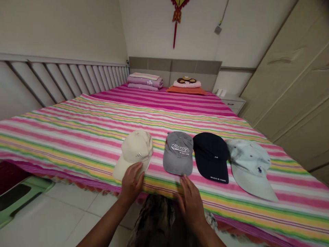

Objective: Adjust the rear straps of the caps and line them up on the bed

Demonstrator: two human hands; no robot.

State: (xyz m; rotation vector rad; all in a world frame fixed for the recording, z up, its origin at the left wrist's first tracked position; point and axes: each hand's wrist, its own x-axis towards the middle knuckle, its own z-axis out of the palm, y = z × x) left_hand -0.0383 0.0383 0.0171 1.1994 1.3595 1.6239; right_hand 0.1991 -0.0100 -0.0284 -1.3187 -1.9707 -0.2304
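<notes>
Four caps lie in a row near the front edge of a bed with a striped sheet (84, 123): a cream cap (135, 149), a grey cap (178, 152) with white lettering, a dark navy cap (212, 156) and a pale blue cap (250, 164). My left hand (131, 183) rests on the brim of the cream cap, fingers extended and close together. My right hand (191, 200) lies flat on the sheet just below the grey cap's brim, fingers stretched out, holding nothing.
Folded purple bedding (145, 81) and an orange pillow with a plush toy (186, 85) sit at the headboard. A slatted rail (77, 77) runs along the left. A wardrobe (295, 85) stands right, a nightstand (232, 102) beside it, a green stool (23, 197) on the floor.
</notes>
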